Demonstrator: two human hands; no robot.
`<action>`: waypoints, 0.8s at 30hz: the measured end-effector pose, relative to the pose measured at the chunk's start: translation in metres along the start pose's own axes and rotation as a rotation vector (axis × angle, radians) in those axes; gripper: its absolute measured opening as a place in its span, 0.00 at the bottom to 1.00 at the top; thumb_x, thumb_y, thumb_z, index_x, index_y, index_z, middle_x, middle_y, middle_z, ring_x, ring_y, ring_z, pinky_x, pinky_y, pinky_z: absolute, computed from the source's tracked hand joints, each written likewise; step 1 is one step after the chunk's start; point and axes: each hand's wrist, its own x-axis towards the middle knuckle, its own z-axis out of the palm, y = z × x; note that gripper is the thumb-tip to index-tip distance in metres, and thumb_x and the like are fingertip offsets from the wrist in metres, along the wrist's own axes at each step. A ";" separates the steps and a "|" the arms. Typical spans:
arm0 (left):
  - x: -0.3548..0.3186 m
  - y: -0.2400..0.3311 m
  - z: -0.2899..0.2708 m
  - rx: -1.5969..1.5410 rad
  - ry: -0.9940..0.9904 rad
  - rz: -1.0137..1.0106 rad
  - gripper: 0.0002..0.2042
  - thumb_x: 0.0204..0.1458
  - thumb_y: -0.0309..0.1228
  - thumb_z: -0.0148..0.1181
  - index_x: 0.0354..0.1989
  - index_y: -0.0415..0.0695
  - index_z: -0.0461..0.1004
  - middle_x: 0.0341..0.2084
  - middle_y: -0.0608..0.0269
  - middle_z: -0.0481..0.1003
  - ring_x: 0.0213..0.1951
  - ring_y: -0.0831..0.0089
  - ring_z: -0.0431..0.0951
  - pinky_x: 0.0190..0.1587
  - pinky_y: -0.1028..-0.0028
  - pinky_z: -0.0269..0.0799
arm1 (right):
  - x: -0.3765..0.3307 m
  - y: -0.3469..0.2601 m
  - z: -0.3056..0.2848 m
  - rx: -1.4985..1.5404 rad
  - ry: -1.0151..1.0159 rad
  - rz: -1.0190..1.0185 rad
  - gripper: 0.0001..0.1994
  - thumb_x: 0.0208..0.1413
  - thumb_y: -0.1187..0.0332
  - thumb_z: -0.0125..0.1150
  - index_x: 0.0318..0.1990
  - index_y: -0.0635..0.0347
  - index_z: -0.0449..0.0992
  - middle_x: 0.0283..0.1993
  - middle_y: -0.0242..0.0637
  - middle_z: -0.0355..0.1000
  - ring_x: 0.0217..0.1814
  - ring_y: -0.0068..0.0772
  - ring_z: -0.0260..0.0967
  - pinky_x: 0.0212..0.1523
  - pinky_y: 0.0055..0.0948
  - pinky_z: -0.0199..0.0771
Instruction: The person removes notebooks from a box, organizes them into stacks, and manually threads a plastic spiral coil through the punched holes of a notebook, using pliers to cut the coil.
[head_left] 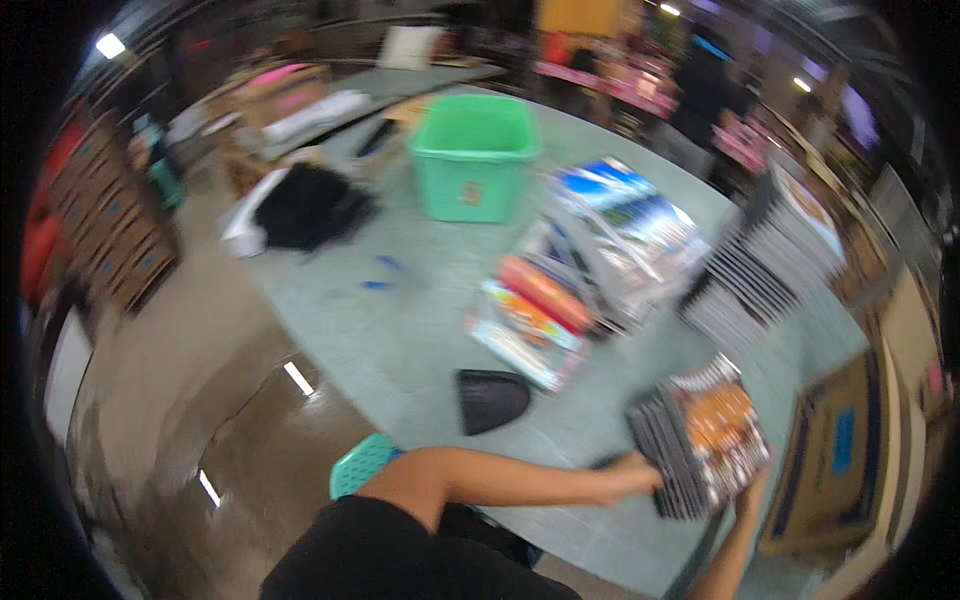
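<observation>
The left hand and right hand are gripping opposite edges of a stack of magazines; a black pouch is lying left of them.

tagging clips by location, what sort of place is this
Probably a warehouse or packing workroom: a large grey table carries tall stacks of magazines, cardboard boxes stand beside it, and both hands grip a small stack.

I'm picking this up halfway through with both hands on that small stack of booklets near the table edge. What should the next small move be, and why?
Probably press the two hands together to square the stack. The left hand is at the near-left edge of the stack of booklets and the right hand at its near-right corner, and the booklets are fanned out unevenly along the left side. It lies flat on the grey table, so nothing needs lifting first.
</observation>
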 end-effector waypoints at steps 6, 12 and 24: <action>0.017 0.003 0.007 -0.235 -0.026 -0.088 0.11 0.44 0.21 0.55 0.39 0.36 0.70 0.35 0.61 0.72 0.37 0.73 0.72 0.45 0.73 0.69 | -0.019 -0.025 0.051 0.317 0.046 0.176 0.39 0.54 0.34 0.36 0.54 0.64 0.66 0.50 0.44 0.69 0.48 0.39 0.70 0.49 0.37 0.71; 0.019 0.012 0.012 -0.124 -0.074 -0.144 0.15 0.43 0.20 0.56 0.42 0.37 0.66 0.35 0.63 0.71 0.40 0.75 0.70 0.45 0.74 0.68 | -0.039 -0.028 0.050 0.347 0.039 0.213 0.38 0.56 0.35 0.30 0.60 0.59 0.60 0.59 0.43 0.62 0.59 0.42 0.60 0.59 0.41 0.60; 0.053 0.094 -0.071 0.019 0.094 0.088 0.35 0.54 0.55 0.43 0.65 0.47 0.48 0.64 0.56 0.51 0.63 0.61 0.52 0.60 0.62 0.51 | -0.110 -0.040 0.134 0.549 0.370 0.066 0.41 0.51 0.32 0.38 0.57 0.64 0.62 0.58 0.46 0.61 0.60 0.39 0.59 0.60 0.35 0.57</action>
